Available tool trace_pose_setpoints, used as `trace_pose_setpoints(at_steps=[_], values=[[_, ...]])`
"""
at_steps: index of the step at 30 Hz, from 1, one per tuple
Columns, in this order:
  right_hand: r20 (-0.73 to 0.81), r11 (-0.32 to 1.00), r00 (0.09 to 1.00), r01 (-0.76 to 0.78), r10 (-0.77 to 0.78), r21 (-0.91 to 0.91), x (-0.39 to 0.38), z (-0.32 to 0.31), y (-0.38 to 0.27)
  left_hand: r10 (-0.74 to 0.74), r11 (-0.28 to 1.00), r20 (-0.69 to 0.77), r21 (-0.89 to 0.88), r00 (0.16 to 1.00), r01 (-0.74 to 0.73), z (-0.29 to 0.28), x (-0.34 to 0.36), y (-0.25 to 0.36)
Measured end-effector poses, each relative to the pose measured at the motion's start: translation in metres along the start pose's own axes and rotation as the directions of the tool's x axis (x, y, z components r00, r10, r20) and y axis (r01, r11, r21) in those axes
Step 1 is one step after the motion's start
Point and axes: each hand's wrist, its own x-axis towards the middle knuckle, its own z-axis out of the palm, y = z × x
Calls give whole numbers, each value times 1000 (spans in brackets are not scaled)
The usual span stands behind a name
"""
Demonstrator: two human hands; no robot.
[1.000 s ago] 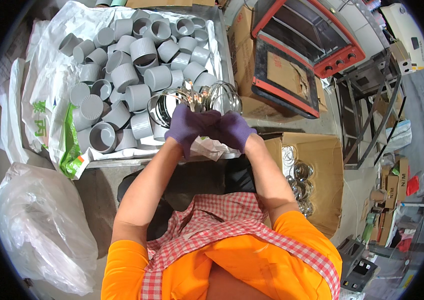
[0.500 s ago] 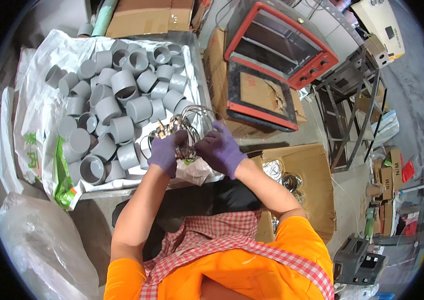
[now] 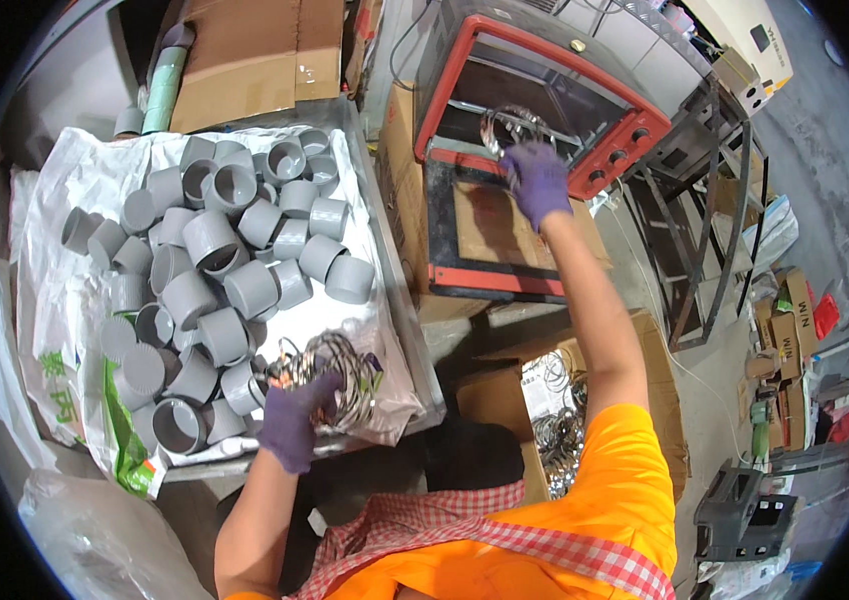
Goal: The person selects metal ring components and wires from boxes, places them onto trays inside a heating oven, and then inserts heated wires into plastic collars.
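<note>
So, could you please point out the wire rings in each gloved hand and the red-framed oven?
Left-hand ring bundle (image 3: 337, 377), head view, middle of coils.
Right-hand rings (image 3: 507, 127), head view, upper loops.
Red-framed oven (image 3: 605, 178), head view, right frame edge.

Left hand (image 3: 297, 425) hides part of the wire rings (image 3: 340, 375)

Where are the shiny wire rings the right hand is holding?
In the head view, upper right: the wire rings are in the right hand, at the red-framed oven opening.

Bright even light, soft shadows, sharp centre, strong fisheye bending, black rim.
</note>
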Motion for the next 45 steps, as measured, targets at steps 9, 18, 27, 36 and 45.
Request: trace_pose_setpoints(at_steps=[9,18,27,36,45], values=[[236,934,927,-221,291,-281,139,103,81,-734,586,-77,-575,675,571,0,30,42],[240,954,932,-228,272,-195,194,169,85,-712,537,-66,-692,699,482,-17,16,8],[130,890,936,-258,327,-376,180,115,67,-715,504,-104,-763,692,406,-8,20,35],[32,761,978,139,-205,633,-7,-21,-101,-425,834,-422,-527,801,165,-4,25,41],[763,-254,584,-811,-278,527,-111,-29,-277,34,990,-428,-112,903,-90,7,4,35]])
